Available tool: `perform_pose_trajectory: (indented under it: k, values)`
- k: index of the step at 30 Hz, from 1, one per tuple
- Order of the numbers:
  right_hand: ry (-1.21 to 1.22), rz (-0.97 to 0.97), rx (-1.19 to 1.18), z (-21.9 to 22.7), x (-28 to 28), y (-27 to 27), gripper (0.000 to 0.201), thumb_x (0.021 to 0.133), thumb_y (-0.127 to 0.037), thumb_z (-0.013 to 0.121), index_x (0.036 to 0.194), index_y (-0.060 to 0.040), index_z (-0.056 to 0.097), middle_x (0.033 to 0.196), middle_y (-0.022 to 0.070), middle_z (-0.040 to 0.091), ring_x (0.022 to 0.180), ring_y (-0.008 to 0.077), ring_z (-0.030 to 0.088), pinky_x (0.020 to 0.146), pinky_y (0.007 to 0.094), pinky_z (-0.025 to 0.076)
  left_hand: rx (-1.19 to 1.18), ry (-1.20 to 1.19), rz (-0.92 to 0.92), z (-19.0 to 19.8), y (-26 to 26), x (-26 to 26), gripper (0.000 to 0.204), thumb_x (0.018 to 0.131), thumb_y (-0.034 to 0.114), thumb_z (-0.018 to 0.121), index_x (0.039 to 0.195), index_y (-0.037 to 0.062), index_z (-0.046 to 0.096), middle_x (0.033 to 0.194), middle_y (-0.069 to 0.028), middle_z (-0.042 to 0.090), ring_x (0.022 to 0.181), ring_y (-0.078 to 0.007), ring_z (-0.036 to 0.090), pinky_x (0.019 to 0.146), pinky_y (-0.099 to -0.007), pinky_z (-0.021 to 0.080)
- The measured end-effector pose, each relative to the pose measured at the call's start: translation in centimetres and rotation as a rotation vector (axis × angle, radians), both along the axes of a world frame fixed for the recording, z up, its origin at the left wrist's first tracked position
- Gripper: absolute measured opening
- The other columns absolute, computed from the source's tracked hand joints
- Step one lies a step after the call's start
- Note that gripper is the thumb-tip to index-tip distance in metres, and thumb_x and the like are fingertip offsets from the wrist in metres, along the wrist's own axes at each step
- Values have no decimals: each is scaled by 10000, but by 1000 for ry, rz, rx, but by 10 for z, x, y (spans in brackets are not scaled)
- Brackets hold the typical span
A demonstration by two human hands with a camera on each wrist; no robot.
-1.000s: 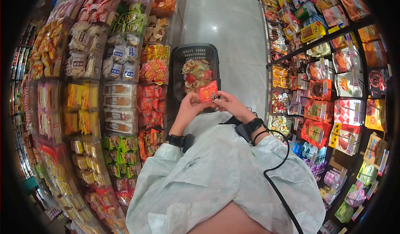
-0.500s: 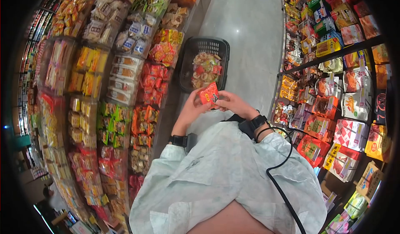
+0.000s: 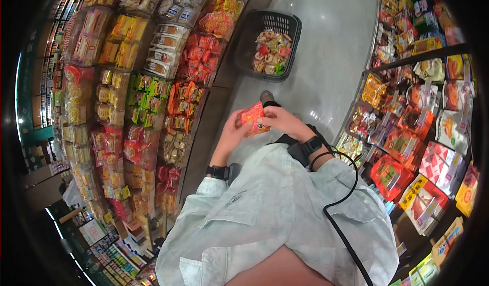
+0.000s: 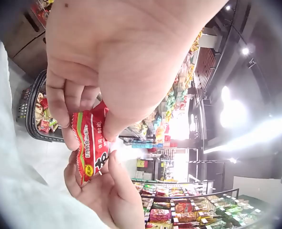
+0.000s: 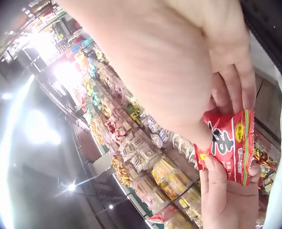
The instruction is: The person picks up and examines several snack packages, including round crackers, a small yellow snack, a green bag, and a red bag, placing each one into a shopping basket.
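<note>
A small red snack packet [image 3: 254, 119] with black and white lettering is held in front of the body by both hands. The left hand [image 3: 232, 135] pinches its left side, and the right hand [image 3: 283, 121] pinches its right side near the top. In the left wrist view the packet [image 4: 92, 143] lies between the thumbs and fingers of both hands, its serrated edge showing. The right wrist view shows the packet's printed face [image 5: 229, 145], with fingertips covering parts of it.
A black basket [image 3: 243, 57] holding many small wrapped snacks stands on the floor ahead, beside the left shelves. Bins of packaged snacks [image 3: 148, 100] line the left; hanging packs [image 3: 391, 176] line the right. A shoe [image 3: 265, 96] shows below the basket. A black cable [image 3: 337, 220] hangs over the shirt.
The head view has turned, so the basket appears higher and further right, and the shelves look more slanted. Both hands still hold the packet, whose tilt has changed, with the right fingers further over it.
</note>
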State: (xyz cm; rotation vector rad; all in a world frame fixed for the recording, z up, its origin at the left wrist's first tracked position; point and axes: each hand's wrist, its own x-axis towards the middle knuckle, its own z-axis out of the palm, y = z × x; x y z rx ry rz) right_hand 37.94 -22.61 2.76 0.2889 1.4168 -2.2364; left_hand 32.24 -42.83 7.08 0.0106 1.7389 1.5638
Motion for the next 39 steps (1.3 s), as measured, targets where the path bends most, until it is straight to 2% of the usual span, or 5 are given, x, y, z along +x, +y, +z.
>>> perform_pose_trajectory:
  k: [6, 14, 23, 27, 39]
  values:
    - [-90, -42, -82, -13, 19, -21, 382, 939, -207, 613, 1252, -3, 532, 1168, 68, 615, 1050, 135, 571, 899, 283, 457, -53, 69, -68, -3, -4, 12, 355, 931, 72, 603, 1258, 26, 472, 1096, -66, 620, 909, -101, 622, 670, -254, 539]
    - [-141, -73, -111, -14, 14, -40, 327, 946, -205, 598, 1200, -8, 539, 1119, 51, 599, 1034, 122, 568, 903, 277, 455, -83, 143, 19, -7, -14, 20, 299, 942, 99, 601, 1216, 29, 504, 1043, -43, 619, 813, -71, 595, 680, -235, 508]
    - [-230, -10, 84, -4, -55, -64, 318, 969, -317, 586, 1111, -33, 558, 1012, 47, 624, 868, 107, 613, 739, 273, 514, -53, -110, 90, -22, -55, -36, 330, 972, 191, 621, 1235, 27, 507, 926, -33, 670, 777, -58, 593, 661, -226, 466]
    - [-240, 60, 211, 7, -90, -74, 364, 965, -379, 596, 1112, -47, 562, 979, 44, 638, 816, 107, 623, 694, 262, 520, 55, -32, 68, -36, -73, -72, 371, 967, 175, 629, 1261, 19, 466, 953, -69, 682, 828, -78, 623, 695, -234, 474]
    - [-406, 153, 286, 20, -138, -93, 436, 925, -380, 679, 1173, -53, 531, 982, 73, 654, 792, 133, 659, 710, 274, 546, 171, -184, -78, -70, -113, -141, 449, 960, 154, 638, 1316, 31, 394, 1034, -112, 683, 879, -116, 643, 697, -254, 494]
